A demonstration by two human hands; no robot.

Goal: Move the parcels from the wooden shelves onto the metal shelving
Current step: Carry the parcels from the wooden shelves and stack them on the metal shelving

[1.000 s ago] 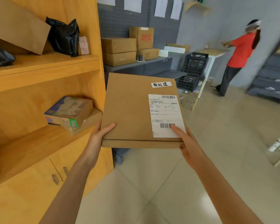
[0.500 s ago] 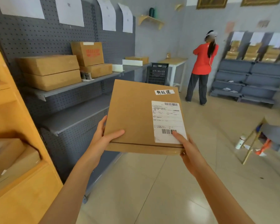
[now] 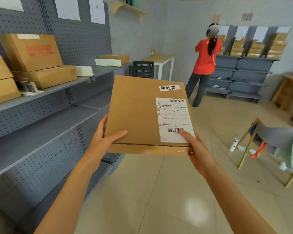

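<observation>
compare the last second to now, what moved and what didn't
The view has swung from the wooden shelves, now out of sight, to the metal shelving, so the flat parcel has been carried toward it. The grip has not changed: the left hand still holds its near left corner and the right hand its near right corner, thumb on the shipping label. Nothing was let go.

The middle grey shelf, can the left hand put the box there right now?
Probably yes. The shelf is bare beside the left hand, nothing between. But both hands grip the box, the right hand too, so they would swing it over together.
</observation>
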